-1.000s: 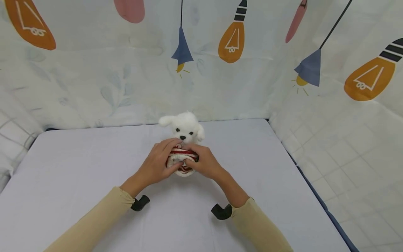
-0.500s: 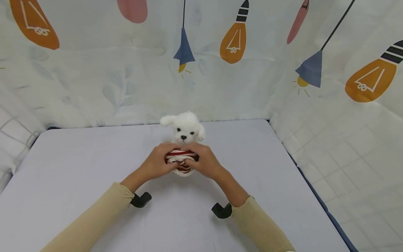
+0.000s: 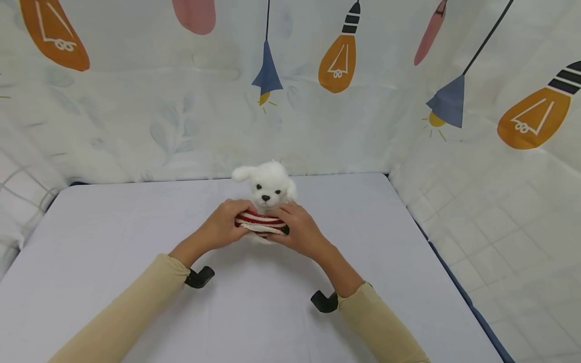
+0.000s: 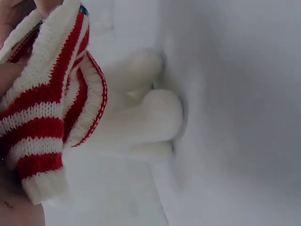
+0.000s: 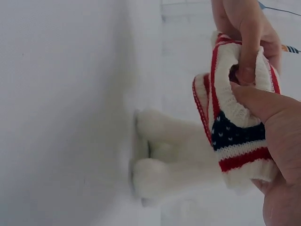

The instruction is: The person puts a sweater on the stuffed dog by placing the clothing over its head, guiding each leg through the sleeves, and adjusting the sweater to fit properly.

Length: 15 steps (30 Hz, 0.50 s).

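Observation:
A white plush dog point(image 3: 270, 184) stands on the table behind my hands. Against the front of its body is a small knitted sweater point(image 3: 258, 222), striped red and white, with a navy patch visible in the right wrist view. My left hand point(image 3: 225, 224) grips one side of the sweater. On the other side, my right hand point(image 3: 301, 229) pinches its ribbed white opening, the thumb at the rim. Fingers of both hands reach into that opening in the right wrist view. The dog's legs point(image 4: 146, 113) rest on the table below the sweater; the sweater hides its chest.
A white-covered table point(image 3: 136, 217) spreads around the dog. Behind it hangs a pale curtain point(image 3: 204, 116) printed with lamps and bulbs, which continues along the right side. Black wrist mounts point(image 3: 199, 277) stick out under both sleeves.
The sweater has risen a little and its lower opening has folded out of sight. My left fingers have pulled back from the middle toward its side. The dog stays in place.

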Available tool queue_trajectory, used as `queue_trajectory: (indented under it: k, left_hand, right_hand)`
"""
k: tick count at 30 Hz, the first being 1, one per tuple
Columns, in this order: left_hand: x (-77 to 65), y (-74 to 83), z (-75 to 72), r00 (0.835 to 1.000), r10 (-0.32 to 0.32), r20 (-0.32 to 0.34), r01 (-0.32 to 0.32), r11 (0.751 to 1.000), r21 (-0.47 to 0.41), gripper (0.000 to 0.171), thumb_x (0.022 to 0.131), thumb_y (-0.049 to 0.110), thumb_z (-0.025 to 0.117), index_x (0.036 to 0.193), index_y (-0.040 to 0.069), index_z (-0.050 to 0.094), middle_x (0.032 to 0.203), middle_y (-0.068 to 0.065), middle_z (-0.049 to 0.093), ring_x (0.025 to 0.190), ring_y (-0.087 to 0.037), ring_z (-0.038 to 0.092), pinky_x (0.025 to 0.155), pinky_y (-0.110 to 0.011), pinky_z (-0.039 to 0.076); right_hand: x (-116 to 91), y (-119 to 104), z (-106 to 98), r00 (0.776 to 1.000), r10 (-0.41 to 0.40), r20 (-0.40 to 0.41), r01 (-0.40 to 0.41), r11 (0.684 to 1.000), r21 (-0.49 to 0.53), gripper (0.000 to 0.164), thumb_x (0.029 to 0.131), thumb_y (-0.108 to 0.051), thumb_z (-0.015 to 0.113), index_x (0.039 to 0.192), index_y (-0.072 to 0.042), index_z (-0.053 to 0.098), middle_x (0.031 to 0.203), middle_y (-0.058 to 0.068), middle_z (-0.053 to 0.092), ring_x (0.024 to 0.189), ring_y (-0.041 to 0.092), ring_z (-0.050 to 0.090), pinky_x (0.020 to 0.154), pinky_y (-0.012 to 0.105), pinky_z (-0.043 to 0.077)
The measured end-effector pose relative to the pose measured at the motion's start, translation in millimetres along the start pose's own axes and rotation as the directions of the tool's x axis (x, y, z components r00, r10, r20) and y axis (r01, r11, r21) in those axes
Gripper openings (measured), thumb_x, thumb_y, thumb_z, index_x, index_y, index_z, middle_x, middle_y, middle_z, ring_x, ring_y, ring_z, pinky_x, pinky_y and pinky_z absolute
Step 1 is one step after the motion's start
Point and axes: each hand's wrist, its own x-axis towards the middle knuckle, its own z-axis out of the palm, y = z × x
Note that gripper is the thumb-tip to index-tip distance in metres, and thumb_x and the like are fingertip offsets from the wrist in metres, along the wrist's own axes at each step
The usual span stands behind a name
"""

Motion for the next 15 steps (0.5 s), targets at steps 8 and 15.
queue_trajectory:
  k: [8,15]
  left_hand:
    - [-0.7,-3.5,-5.2,0.995,0.050,0.084,-0.063,0.986,0.157,0.030,0.069,0.014,0.087,0.088,0.015,0.064,0.082,0.006,0.065,0.074,-0.007,0.056,0.081,-0.036,0.043]
    - [0.2,-3.6,-3.1,0.998,0.052,0.033,-0.058,0.974,0.219,0.025,0.072,-0.001,0.077,0.087,0.011,0.061,0.082,0.001,0.063,0.078,-0.013,0.057,0.083,-0.039,0.043]
  right_hand:
    - [-4.3,5.9,5.0,0.998,-0.004,-0.061,-0.006,0.986,-0.164,0.042,0.072,-0.035,0.085,0.104,-0.015,0.067,0.097,-0.003,0.064,0.094,0.014,0.055,0.079,0.031,0.045]
    - [-4.5,5.7,12.1,0.989,-0.030,-0.146,0.013,0.993,-0.118,0.032,0.074,-0.032,0.084,0.093,-0.013,0.067,0.088,-0.003,0.063,0.083,0.013,0.053,0.072,0.029,0.041]
